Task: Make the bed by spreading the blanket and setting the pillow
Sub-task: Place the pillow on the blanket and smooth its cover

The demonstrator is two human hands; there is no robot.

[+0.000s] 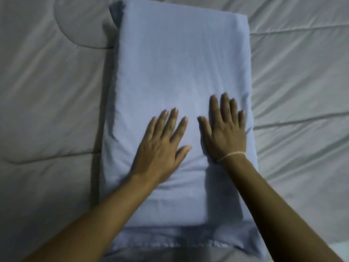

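Head cam: blue pillow (175, 87) lay lengthwise on the pale quilted blanket (47, 91), w/ its open hem end nearest me. My left hand (160, 146) & right hand (225, 129) pressed flat on it side by side, fingers straight & spread, gripping nothing. Thin band (231, 155) on right wrist.

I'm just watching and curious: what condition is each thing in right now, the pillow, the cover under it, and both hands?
Blue pillow: lying flat on the blanket, dented under the hands.
White quilted blanket: spread out, lightly creased.
Left hand: fingers straight, pressing the pillow.
Right hand: flat, pressing the pillow.
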